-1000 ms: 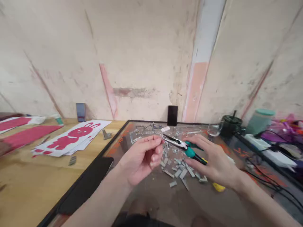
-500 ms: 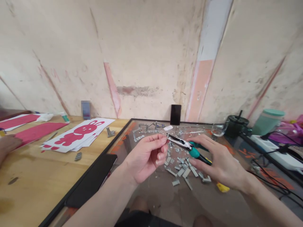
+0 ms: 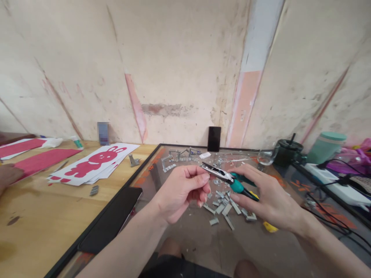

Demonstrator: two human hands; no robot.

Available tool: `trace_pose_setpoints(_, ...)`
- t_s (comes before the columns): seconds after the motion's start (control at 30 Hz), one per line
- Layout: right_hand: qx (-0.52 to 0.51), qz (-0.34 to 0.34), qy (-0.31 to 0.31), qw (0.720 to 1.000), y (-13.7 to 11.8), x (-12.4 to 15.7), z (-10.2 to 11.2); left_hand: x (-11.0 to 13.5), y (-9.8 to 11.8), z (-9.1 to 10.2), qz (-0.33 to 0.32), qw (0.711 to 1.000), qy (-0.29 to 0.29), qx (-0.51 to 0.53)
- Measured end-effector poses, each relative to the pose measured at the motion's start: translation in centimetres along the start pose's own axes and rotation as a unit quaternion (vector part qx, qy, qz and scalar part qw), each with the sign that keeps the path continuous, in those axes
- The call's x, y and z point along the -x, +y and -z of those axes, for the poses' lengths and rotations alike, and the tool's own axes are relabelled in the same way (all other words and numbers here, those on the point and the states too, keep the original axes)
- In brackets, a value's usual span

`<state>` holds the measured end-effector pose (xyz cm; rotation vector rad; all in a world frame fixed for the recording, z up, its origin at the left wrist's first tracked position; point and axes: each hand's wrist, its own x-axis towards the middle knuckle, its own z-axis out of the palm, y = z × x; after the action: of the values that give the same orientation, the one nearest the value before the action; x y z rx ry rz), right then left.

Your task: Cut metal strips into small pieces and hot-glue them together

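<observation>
My right hand (image 3: 268,197) grips teal-handled pliers (image 3: 228,179) above a glass tabletop (image 3: 203,239), with the metal jaws pointing left. My left hand (image 3: 182,193) is raised just left of the jaws, thumb and fingers pinched together on something too small to make out, and its fingertips almost touch the plier tips. Several small grey metal pieces (image 3: 224,208) lie scattered on the glass below both hands.
A black phone (image 3: 213,139) leans on the wall behind. A glass (image 3: 266,157), a black pot (image 3: 288,151), a teal jar (image 3: 326,146) and cables lie at right. White sheets with a pink rabbit (image 3: 95,164) lie on the wooden table. Another person's hand (image 3: 7,175) rests at far left.
My left hand's fingers have closed further and turned toward the plier tips. The pliers stay in my right hand. The view has shifted slightly.
</observation>
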<state>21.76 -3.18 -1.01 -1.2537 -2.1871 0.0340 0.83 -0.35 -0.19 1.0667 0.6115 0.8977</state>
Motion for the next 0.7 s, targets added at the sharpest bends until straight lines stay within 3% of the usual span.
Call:
trace_pose_setpoints(0.47, 0.035, 0.027, -0.005, 0.999, 0.07, 0.02, 0.05, 0.15, -0.04, -0.07, -0.003, 1.000, -0.005, -0.025)
trace_pose_setpoints(0.7, -0.009, 0.016, -0.029, 0.999, -0.38, -0.03, 0.43, 0.27, -0.09, -0.02, -0.003, 0.998, -0.021, -0.053)
